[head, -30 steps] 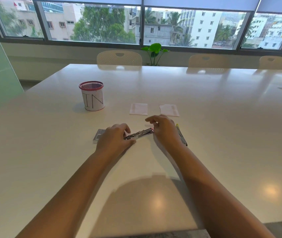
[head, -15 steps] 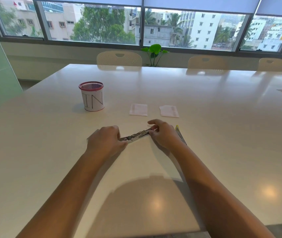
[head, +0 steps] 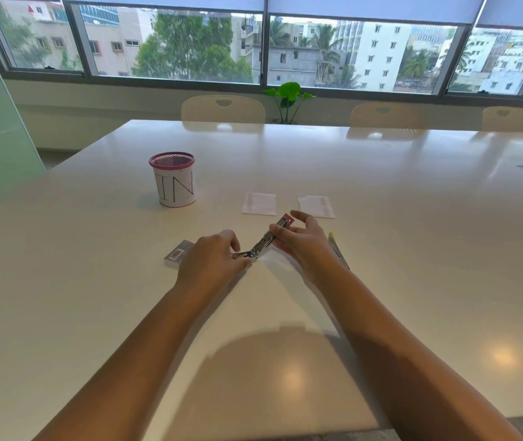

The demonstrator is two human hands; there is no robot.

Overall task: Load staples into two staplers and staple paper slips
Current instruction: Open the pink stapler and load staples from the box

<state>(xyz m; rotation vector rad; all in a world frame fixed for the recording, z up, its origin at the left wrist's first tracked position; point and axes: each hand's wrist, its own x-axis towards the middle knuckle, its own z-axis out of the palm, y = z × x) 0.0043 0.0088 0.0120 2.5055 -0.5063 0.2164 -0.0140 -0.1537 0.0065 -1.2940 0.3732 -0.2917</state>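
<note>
The left hand (head: 212,262) pinches the low near end and the right hand (head: 301,240) grips the raised red-tipped far end of a slim, shiny metal stapler (head: 265,240), tilted just above the white table (head: 413,218), near two paper slips (head: 259,203).

On a glossy cream-white table (head: 381,218), a white pen cup (head: 175,183) with a red mesh rim bears black hand-drawn letters "IN". Right of the cup lie two white paper slips (head: 259,203) (faint grey print). Nearer than the cup: a silver stapler (head: 265,241) with a red tip, and a grey staple box (head: 177,253) with a black barcode.
</note>
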